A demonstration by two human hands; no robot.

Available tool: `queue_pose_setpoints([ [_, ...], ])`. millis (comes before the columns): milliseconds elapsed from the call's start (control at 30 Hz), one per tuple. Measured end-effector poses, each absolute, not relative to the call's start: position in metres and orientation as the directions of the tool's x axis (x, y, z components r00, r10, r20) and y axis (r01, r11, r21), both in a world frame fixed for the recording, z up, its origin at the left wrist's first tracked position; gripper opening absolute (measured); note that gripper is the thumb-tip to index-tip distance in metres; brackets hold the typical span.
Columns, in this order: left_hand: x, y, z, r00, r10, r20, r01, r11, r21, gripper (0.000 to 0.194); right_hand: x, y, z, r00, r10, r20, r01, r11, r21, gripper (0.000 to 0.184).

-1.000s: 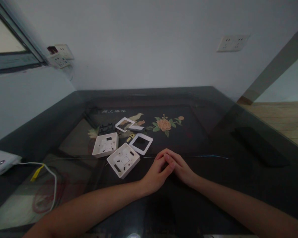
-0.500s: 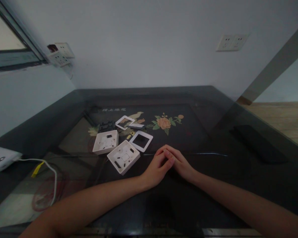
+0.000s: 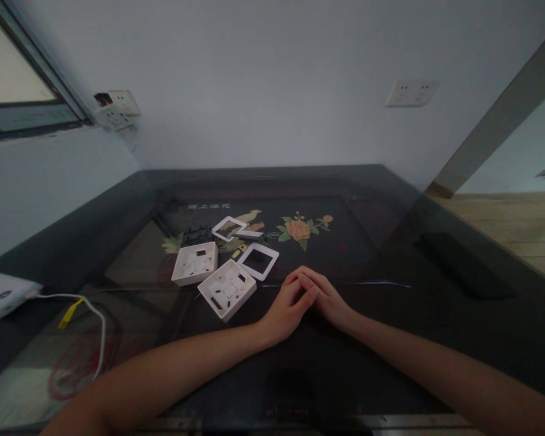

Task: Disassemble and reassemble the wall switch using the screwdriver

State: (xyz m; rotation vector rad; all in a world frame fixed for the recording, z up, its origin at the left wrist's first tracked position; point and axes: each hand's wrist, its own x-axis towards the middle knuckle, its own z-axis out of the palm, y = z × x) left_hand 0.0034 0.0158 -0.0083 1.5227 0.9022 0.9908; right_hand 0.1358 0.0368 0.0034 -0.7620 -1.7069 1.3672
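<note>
My left hand (image 3: 285,313) and my right hand (image 3: 335,303) rest together on the dark glossy table, fingers folded over one another and thumbs touching. Both are closed, and no object shows in them. Left of them lie two square white wall-socket back boxes (image 3: 227,292), hollow side up. A white square frame (image 3: 249,271) with a dark middle is nearest my fingertips. Behind it are a second white frame (image 3: 220,223), a thin grey-white piece (image 3: 249,234) and a small yellow piece (image 3: 239,251). A black plastic part (image 3: 196,235) sits behind the farther box.
At the left edge stands a white device (image 3: 6,293) with a white cable (image 3: 102,333) and a yellow tag (image 3: 69,313). A flat black object (image 3: 465,264) lies at the right. The wall beyond carries double sockets (image 3: 411,94); a power strip (image 3: 114,117) hangs at the left corner.
The view has shifted slightly, so the wall and table back appear a little lower. My hands stay folded in the same place, and the parts on the table have not moved.
</note>
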Motion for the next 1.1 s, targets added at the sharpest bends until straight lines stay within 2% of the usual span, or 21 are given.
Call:
queue_pose_setpoints([
  [533,0.0012,0.0146,-0.0092,0.380,0.919,0.103,0.053,-0.133,0.990,0.055,0.1370,0.0359,0.0010,-0.501,0.843,0.197,-0.019,0.217,-0.976,0.036],
  [1100,0.0030,0.0197,-0.0101,0.370,0.916,0.157,0.049,-0.188,0.981,0.057,0.1357,0.0384,0.0028,-0.477,0.844,0.246,-0.018,0.271,-0.963,0.040],
])
